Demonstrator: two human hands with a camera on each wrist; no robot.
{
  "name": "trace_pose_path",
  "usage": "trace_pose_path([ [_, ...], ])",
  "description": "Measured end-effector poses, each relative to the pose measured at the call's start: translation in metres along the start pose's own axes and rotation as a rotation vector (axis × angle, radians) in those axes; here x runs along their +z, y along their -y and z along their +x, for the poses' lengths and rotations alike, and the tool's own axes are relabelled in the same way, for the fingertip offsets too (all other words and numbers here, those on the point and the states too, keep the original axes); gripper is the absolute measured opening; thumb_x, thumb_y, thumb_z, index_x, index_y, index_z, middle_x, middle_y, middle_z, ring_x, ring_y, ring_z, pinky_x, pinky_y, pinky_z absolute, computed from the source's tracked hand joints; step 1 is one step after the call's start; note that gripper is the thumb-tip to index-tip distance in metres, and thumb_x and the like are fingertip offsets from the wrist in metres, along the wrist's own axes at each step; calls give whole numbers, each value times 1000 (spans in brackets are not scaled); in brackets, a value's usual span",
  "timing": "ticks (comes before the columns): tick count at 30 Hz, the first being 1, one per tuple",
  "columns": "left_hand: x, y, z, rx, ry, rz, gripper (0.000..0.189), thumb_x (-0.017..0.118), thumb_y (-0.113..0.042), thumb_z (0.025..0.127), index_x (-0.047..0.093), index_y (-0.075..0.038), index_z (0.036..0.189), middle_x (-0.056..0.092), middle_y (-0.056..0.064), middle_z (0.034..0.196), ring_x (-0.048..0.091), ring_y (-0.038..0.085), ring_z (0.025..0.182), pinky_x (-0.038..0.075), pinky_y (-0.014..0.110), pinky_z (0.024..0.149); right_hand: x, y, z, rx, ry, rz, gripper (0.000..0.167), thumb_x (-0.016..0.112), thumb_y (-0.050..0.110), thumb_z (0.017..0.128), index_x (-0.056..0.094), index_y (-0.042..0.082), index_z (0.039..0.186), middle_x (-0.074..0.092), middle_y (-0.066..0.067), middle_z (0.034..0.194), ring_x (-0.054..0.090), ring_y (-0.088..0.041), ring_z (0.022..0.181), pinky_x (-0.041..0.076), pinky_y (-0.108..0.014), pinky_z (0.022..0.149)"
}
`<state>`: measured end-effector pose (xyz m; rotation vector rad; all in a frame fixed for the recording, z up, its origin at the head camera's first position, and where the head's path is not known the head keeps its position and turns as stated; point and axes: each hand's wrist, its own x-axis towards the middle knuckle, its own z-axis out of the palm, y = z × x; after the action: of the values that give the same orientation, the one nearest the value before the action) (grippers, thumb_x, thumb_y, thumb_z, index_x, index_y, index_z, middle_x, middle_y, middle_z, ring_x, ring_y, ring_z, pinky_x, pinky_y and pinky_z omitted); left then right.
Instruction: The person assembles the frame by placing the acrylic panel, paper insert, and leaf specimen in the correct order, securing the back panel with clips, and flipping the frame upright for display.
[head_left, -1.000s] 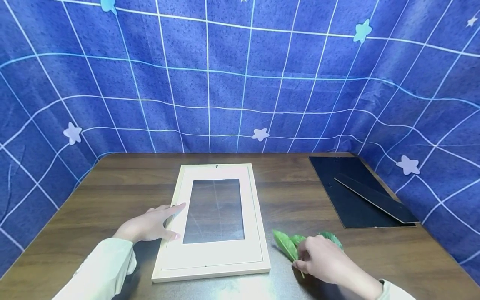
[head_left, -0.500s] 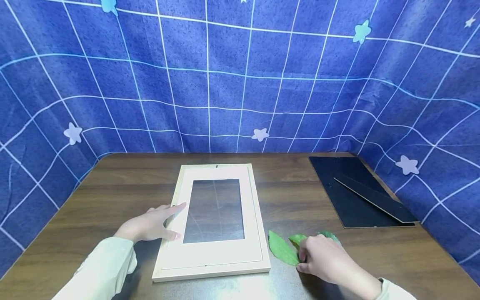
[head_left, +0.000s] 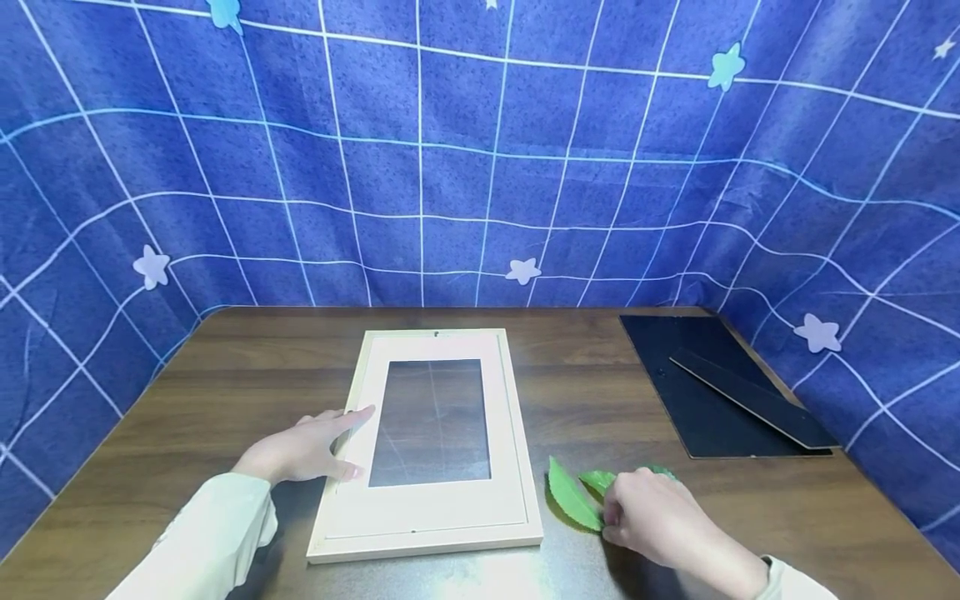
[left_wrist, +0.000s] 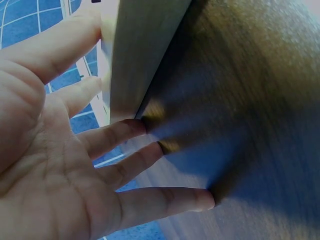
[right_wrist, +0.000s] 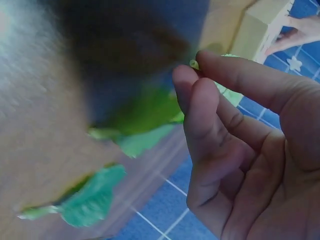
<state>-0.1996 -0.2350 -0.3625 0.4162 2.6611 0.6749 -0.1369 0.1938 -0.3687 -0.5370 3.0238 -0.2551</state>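
Note:
A cream picture frame [head_left: 427, 510] lies on the table with a rectangular window in its middle. My left hand [head_left: 303, 450] rests on its left side, thumb and index finger spread over the border. In the left wrist view the other fingers [left_wrist: 167, 200] reach down to the wood beside the frame's edge. Right of the frame, my right hand [head_left: 660, 517] pinches a green leaf [head_left: 573, 497] by its stem; the stem's cut end [right_wrist: 194, 64] pokes out between thumb and fingertip. Two more leaves, a lighter one [head_left: 597, 481] and a darker one [right_wrist: 95, 197], lie by that hand, partly hidden.
At the right back of the wooden table [head_left: 247, 358] lies a black backing board [head_left: 652, 350] with a slanting black stand strut [head_left: 750, 400] on it. A blue curtain [head_left: 450, 183] with white lines and stars hangs behind and along the sides.
The pinched leaf has turned between the right fingers, first showing its face flatter, now tilted up again. The right hand has shifted slightly right. The left hand stays on the frame.

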Motion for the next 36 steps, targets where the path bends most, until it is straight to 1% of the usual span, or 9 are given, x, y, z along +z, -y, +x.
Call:
trace_pose_path([
  [3, 1, 1, 1, 1, 2, -3, 89, 80, -28, 87, 32, -4, 158, 30, 38, 155, 17, 66, 140, 17, 83, 103, -6, 1, 3, -20, -39, 16, 30, 84, 15, 71, 64, 32, 57, 53, 19, 60, 47, -6, 55, 41, -32, 47],
  [5, 1, 1, 1, -2, 2, 7, 88, 80, -28, 87, 32, -5, 158, 30, 37, 155, 18, 65, 140, 18, 83, 103, -11, 1, 7, -43, -67, 37, 27, 86, 17, 73, 67, 32, 62, 56, 21, 62, 51, -3, 57, 43, -31, 48],
  [8, 1, 2, 1, 3, 5, 5, 88, 80, -28, 88, 32, -4, 158, 30, 38, 154, 18, 67, 139, 19, 83, 103, -17, 3, 13, -92, -99, 69, 26, 87, 18, 75, 67, 31, 66, 56, 23, 64, 51, 1, 58, 42, -28, 48],
  [11, 1, 2, 1, 9, 8, -2, 89, 80, -29, 87, 32, -4, 158, 29, 40, 154, 19, 70, 136, 21, 83, 102, -23, 6, 23, -125, -125, 94, 23, 87, 18, 77, 68, 29, 70, 59, 23, 67, 53, 1, 60, 43, -27, 50],
  [16, 0, 2, 0, 7, 13, -15, 91, 80, -30, 87, 31, -4, 158, 27, 42, 153, 19, 72, 134, 22, 83, 100, -30, 16, 43, -126, -165, 156, 17, 82, 16, 81, 71, 27, 73, 66, 19, 70, 61, -1, 65, 49, -31, 54],
  [21, -1, 1, 0, 16, 7, -17, 90, 80, -29, 87, 32, -3, 158, 29, 40, 154, 18, 72, 135, 21, 83, 101, -32, 27, 66, -137, -205, 207, 15, 78, 13, 82, 73, 25, 75, 68, 16, 71, 62, -2, 66, 52, -34, 58],
  [24, 0, 2, -1, 21, 4, -17, 89, 80, -28, 87, 32, -3, 158, 30, 39, 154, 19, 71, 136, 21, 84, 101, -30, 34, 81, -140, -210, 222, 14, 76, 13, 82, 73, 24, 74, 68, 15, 71, 61, -4, 65, 52, -35, 59],
  [31, 0, 2, -2, 11, -5, -26, 89, 80, -27, 87, 32, -4, 158, 28, 40, 154, 19, 72, 135, 22, 85, 98, -21, 53, 113, -113, -199, 202, 15, 80, 13, 80, 72, 23, 72, 67, 13, 69, 59, -10, 63, 50, -38, 57],
  [36, 0, 1, -2, -7, -4, -20, 88, 80, -27, 87, 33, -5, 158, 28, 39, 155, 19, 71, 135, 24, 84, 99, -16, 67, 131, -104, -167, 177, 14, 80, 14, 82, 72, 22, 73, 67, 10, 72, 61, -12, 66, 51, -38, 57],
])
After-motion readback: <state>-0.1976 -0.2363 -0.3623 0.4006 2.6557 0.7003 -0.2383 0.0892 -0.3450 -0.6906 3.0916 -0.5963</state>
